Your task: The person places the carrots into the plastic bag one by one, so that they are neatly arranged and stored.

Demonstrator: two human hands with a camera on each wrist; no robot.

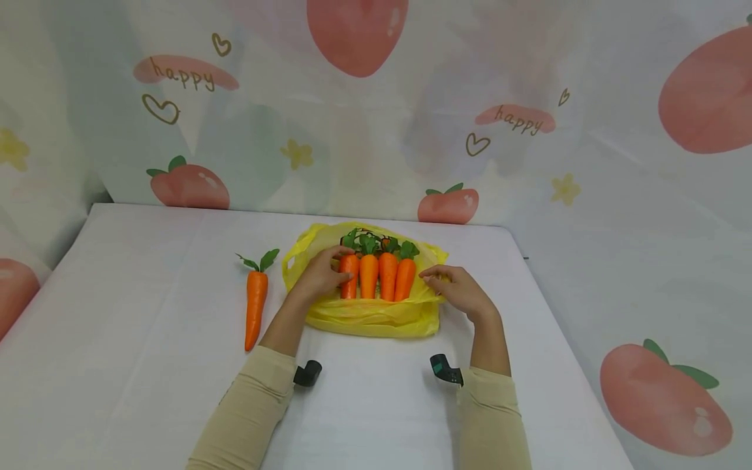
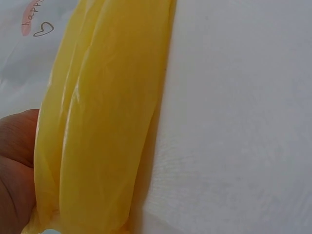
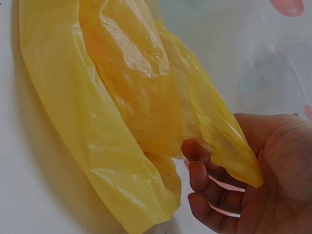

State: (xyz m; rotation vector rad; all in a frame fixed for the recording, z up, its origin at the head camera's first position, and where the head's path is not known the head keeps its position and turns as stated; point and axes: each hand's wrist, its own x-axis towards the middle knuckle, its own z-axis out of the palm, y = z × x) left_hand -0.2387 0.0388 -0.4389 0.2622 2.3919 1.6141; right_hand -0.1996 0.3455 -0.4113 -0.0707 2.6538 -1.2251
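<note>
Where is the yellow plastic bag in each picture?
Head view: the crinkly yellow plastic bag lies mid-table under four orange toy carrots, between both hands.
Left wrist view: it fills the left-centre, beside the left hand.
Right wrist view: it hangs centre-left, with the right hand pinching its edge.
Shared landmark: the white table.

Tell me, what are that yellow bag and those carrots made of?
The yellow bag looks like thin glossy plastic film: it is translucent, crinkled, with shiny highlights. The carrots seem artificial, perhaps foam or plastic, with a matte, very even orange surface and stiff green leaves; the exact material cannot be told. The right hand pinches the bag's edge.
</note>
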